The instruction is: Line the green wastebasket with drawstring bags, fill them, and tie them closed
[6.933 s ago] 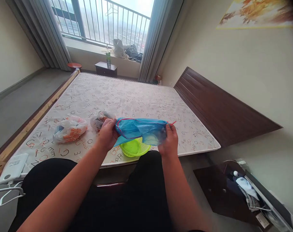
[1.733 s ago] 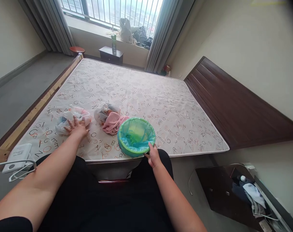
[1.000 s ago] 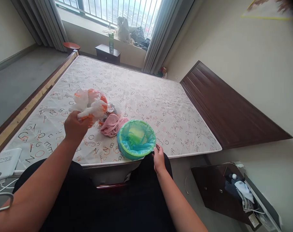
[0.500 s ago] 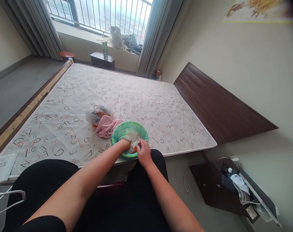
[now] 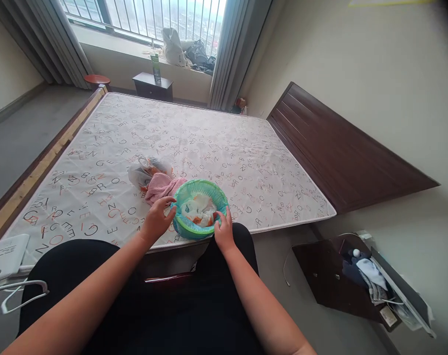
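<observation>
Two hands frame one green basket at the near edge of the mattress. The basket is lined with a blue bag folded over its rim. Contents: one crumpled white-and-orange plastic bag, lying inside the liner. The left hand has its fingers curled on the left rim; the right hand pinches the liner at the near right rim. Both hold only the rim. Done: liner fitted, one bag deposited. Left: a pink cloth and a clear bag of items, just far-left of the basket. Half a second earlier both hands were pressing the bag down inside the basket; now they are out at the rim.
</observation>
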Demonstrator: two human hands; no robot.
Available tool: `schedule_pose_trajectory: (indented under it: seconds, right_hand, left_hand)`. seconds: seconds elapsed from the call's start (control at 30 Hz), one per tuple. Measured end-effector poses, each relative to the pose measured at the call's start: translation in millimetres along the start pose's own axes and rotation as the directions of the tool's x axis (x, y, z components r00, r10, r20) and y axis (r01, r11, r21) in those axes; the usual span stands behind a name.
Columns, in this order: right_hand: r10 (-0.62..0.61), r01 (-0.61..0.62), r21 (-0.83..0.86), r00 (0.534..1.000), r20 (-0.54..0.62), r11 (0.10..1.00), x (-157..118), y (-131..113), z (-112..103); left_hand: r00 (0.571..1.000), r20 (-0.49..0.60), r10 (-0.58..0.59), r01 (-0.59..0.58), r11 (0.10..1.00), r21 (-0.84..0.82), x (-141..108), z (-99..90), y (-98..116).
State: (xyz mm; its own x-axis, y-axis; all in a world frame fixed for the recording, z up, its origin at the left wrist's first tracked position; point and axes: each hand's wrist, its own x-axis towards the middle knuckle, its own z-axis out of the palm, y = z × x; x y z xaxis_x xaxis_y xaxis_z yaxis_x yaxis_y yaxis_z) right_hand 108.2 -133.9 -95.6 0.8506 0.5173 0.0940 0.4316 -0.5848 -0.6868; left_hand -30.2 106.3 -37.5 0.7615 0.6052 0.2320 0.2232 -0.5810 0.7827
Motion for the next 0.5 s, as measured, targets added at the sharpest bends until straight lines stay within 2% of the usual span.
schedule_pose_trajectory:
  seconds: [0.07, 0.13, 0.17, 0.23, 0.3, 0.33, 0.4, 0.43, 0.5]
  right_hand:
    - [0.037, -0.037, 0.009, 0.999, 0.004, 0.999, -1, 0, 2]
    - [0.024, -0.023, -0.071, 1.000, 0.000, 0.997, -3, -7, 0]
    - [-0.011, 0.011, -0.124, 1.000, -0.003, 0.992, -4, -13, -3]
    - [-0.109, 0.111, -0.178, 0.994, 0.022, 0.978, 1, -28, -10]
    - [-0.131, 0.144, -0.090, 0.982, 0.134, 0.986, 18, -43, -15]
    - [-0.083, 0.087, -0.008, 0.974, 0.212, 0.996, 31, -49, -14]
    - [0.060, -0.108, 0.119, 0.933, 0.355, 0.987, 60, -58, -5]
    - [0.125, -0.200, 0.149, 0.907, 0.402, 0.968, 74, -61, 3]
    - [0.201, -0.305, 0.173, 0.872, 0.446, 0.937, 95, -64, 27]
  left_hand:
    - [0.986, -0.076, -0.148, 0.141, 0.987, -0.082, -14, -7.9, -16]
    - [0.964, -0.018, -0.264, 0.259, 0.955, -0.146, -20, -6.7, -29]
    - [0.958, 0.039, -0.283, 0.286, 0.947, -0.150, -22, -3.6, -32]
    - [0.955, 0.162, -0.247, 0.267, 0.957, -0.113, -22, 5.1, -33]
    - [0.947, 0.261, -0.188, 0.212, 0.975, -0.068, -21, 14.5, -28]
    - [0.940, 0.291, -0.177, 0.200, 0.979, -0.048, -21, 18.7, -25]
    - [0.930, 0.320, -0.183, 0.201, 0.979, -0.024, -20, 25.9, -19]
    - [0.926, 0.324, -0.192, 0.209, 0.978, -0.017, -19, 28.7, -17]
    - [0.920, 0.329, -0.211, 0.224, 0.975, -0.001, -18, 32.2, -14]
